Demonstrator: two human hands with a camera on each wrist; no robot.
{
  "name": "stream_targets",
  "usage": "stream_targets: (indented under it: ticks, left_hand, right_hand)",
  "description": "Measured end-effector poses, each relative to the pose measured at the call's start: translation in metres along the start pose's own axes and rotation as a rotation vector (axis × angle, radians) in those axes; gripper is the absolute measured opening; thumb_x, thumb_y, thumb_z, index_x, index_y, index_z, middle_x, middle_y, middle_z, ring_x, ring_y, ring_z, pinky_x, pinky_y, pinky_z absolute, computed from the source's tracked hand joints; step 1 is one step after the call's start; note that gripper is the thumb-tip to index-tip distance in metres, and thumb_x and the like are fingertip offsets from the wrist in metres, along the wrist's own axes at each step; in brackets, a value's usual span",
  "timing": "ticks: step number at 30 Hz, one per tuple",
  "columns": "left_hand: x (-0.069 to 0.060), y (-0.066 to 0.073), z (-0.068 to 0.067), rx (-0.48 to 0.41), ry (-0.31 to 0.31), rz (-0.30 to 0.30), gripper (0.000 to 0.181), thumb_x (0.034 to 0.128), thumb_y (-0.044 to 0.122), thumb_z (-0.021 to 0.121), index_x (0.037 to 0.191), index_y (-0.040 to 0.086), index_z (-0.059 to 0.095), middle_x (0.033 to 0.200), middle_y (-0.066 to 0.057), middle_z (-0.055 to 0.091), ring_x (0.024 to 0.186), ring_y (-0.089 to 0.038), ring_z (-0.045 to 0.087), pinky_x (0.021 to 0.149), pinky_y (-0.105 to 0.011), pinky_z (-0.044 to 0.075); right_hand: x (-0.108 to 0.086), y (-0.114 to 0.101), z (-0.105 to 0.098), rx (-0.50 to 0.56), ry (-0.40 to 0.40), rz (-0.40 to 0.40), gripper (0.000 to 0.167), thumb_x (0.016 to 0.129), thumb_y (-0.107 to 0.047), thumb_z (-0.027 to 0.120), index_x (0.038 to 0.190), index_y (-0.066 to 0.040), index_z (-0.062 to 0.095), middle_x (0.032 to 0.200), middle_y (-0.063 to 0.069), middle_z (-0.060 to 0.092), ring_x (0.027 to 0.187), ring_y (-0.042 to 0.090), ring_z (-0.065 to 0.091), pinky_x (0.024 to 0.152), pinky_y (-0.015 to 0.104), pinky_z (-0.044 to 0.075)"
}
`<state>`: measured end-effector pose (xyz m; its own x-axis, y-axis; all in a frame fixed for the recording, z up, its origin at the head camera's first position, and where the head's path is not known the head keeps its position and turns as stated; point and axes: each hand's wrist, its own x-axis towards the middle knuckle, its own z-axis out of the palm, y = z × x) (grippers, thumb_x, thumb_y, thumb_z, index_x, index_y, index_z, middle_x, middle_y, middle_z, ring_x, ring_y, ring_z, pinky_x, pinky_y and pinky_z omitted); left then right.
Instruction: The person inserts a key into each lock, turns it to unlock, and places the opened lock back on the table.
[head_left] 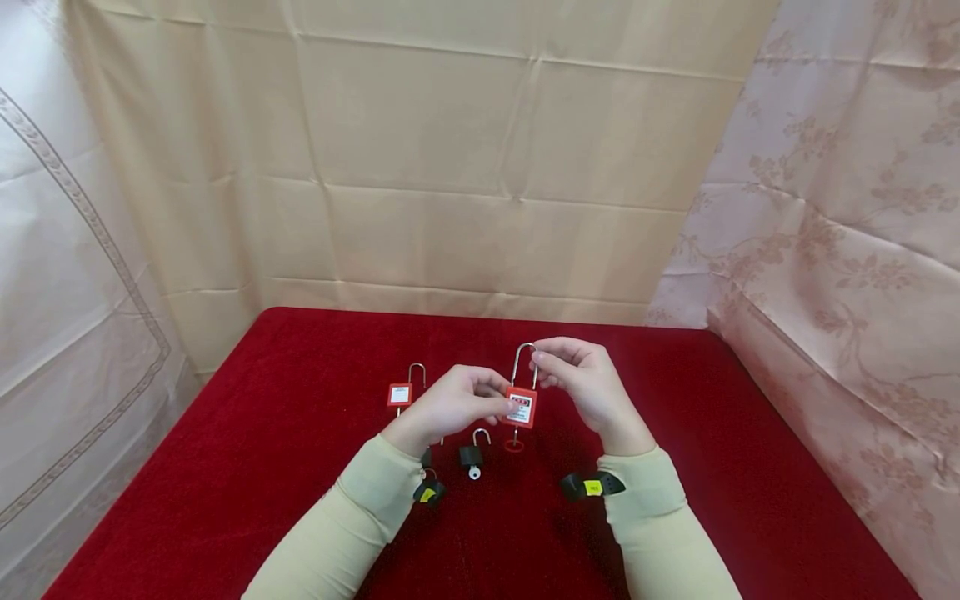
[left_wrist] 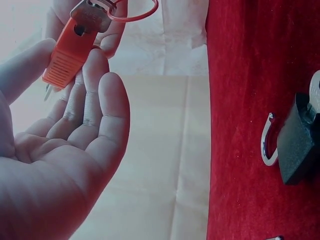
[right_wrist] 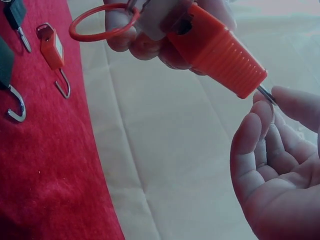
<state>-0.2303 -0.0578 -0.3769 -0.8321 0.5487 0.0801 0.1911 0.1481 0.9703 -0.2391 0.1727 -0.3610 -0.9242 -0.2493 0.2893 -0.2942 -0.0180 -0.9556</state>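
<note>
A red padlock [head_left: 522, 414] with a white label is held upright above the table. My left hand [head_left: 459, 403] pinches its body between thumb and fingers. The right hand [head_left: 588, 383] pinches the tall metal shackle [head_left: 515, 364] on its right side, near the top. From the underside sticks a key [left_wrist: 92, 16] with a red ring [right_wrist: 80, 30] hanging from it. Both shackle legs reach down toward the body in the head view; whether the shackle is locked, I cannot tell.
A second red padlock [head_left: 400, 394], its shackle open, lies left on the red cloth table [head_left: 300, 417]. Nearer lies a black padlock [head_left: 471, 456] with open shackle and key. Another black padlock [head_left: 427, 457] is mostly hidden by the left wrist. Curtains stand behind and beside the table.
</note>
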Motion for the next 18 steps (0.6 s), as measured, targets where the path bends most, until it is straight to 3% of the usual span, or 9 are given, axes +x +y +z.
stream_targets:
  ticks: [4,9,15,18]
  left_hand:
    - [0.0006,-0.0018,0.0001,0.009,0.002,-0.001,0.024,0.0917,0.016,0.076,0.11,0.0,0.072,0.092,-0.008,0.074,0.085,-0.038,0.069,0.083,-0.057,0.056]
    - [0.0002,-0.0022,-0.0005,0.016,-0.003,0.003,0.025,0.0918,0.015,0.075,0.111,0.0,0.072,0.091,-0.008,0.074,0.089,-0.044,0.068,0.078,-0.047,0.059]
    - [0.0009,-0.003,-0.0001,-0.001,-0.011,0.013,0.025,0.0906,0.011,0.075,0.11,-0.004,0.07,0.089,-0.009,0.074,0.076,-0.022,0.069,0.073,-0.04,0.06]
    - [0.0013,-0.0032,0.0007,-0.021,-0.014,0.014,0.024,0.0896,0.009,0.075,0.108,-0.005,0.07,0.086,-0.009,0.073,0.073,-0.017,0.068,0.071,-0.036,0.06]
  right_hand:
    - [-0.0004,0.0003,0.0003,0.022,-0.012,-0.018,0.035,0.096,0.0,0.067,0.128,0.012,0.06,0.083,0.005,0.07,0.072,0.017,0.064,0.07,0.03,0.059]
    - [-0.0002,0.001,0.0001,0.026,-0.034,-0.045,0.034,0.096,0.001,0.067,0.129,0.01,0.061,0.084,0.007,0.069,0.072,0.02,0.065,0.07,0.032,0.059]
    - [-0.0011,-0.0008,0.0021,0.097,-0.058,-0.049,0.029,0.099,0.002,0.061,0.126,0.012,0.063,0.087,0.009,0.07,0.073,0.018,0.066,0.071,0.032,0.059]
    - [-0.0019,-0.0011,0.0032,0.157,-0.076,-0.062,0.028,0.099,0.004,0.058,0.125,0.011,0.064,0.087,0.008,0.07,0.074,0.016,0.066,0.07,0.03,0.059]
